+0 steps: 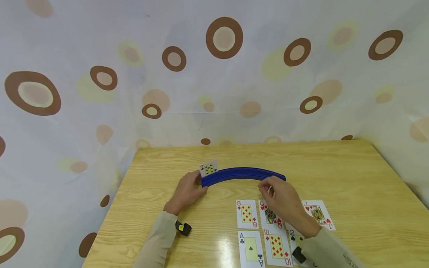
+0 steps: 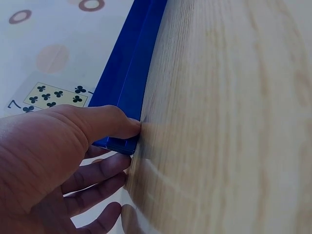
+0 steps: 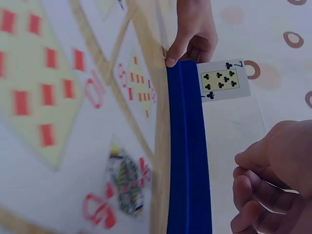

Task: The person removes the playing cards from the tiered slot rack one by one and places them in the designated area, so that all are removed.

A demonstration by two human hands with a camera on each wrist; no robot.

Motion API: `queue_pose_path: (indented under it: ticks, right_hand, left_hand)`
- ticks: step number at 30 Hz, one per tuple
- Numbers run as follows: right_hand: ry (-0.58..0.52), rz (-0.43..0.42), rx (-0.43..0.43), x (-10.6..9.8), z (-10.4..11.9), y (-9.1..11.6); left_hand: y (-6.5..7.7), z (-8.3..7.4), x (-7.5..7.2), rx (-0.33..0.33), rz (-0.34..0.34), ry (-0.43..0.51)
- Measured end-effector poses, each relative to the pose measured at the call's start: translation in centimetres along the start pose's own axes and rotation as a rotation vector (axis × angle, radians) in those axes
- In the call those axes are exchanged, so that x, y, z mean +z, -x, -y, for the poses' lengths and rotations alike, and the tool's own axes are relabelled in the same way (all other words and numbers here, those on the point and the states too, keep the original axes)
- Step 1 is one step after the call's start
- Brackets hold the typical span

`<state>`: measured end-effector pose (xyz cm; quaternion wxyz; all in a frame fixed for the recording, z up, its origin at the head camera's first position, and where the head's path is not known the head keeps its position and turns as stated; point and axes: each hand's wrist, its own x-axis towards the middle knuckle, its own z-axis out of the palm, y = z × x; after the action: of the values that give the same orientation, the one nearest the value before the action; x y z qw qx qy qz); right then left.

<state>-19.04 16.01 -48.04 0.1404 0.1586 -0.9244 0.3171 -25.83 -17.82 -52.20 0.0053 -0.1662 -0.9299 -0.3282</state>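
Note:
A curved blue card holder (image 1: pixel 242 172) lies across the table, its left end gripped by my left hand (image 1: pixel 187 190). In the left wrist view the thumb presses its front face, with fingers around the end. A seven of clubs (image 1: pixel 208 169) leans upright in the holder beside that hand. My right hand (image 1: pixel 285 197) hovers near the holder's right end, fingers loosely curled with nothing in them. Below it lie face-up cards: an eight of diamonds (image 1: pixel 246 214), a queen of hearts (image 1: pixel 268 213) and a jack of hearts (image 1: pixel 318 214). The right hand partly covers another card between the queen and jack.
Nearer the front edge are an ace of clubs (image 1: pixel 250 245), a ten of diamonds (image 1: pixel 276 243) and a two of spades (image 1: pixel 296 238), which the right sleeve partly hides. Patterned cloth (image 1: pixel 187 89) hangs behind the wooden table (image 1: pixel 362 186) and along its sides.

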Motion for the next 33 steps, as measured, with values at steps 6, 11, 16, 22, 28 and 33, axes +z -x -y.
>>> queue_pose_path:
  ticks: [6, 11, 16, 22, 28, 33]
  right_hand:
    - [-0.016, -0.003, -0.024, 1.0, 1.0, -2.4]
    - [-0.045, -0.014, -0.054, 1.7, 1.5, -4.2]
    - [-0.052, -0.042, -0.071, 2.4, 1.8, -5.9]
    - [-0.056, -0.053, -0.082, 3.3, 2.4, -7.3]
    - [-0.096, 0.009, -0.122, 4.1, 3.1, -8.1]
    - [-0.124, 0.069, -0.196, 4.7, 3.4, -8.2]
  left_hand:
    - [0.0, 0.0, 0.0, 0.003, -0.002, 0.006]
    - [-0.1, -0.2, 0.0, -0.023, 0.015, -0.02]
    - [-0.2, 0.0, 0.0, -0.021, 0.011, -0.043]
    - [-0.4, 0.0, 0.1, -0.022, 0.009, -0.048]
    - [-0.3, -0.3, -0.2, -0.012, 0.006, -0.041]
    - [-0.5, 0.8, 0.4, 0.04, -0.017, -0.024]
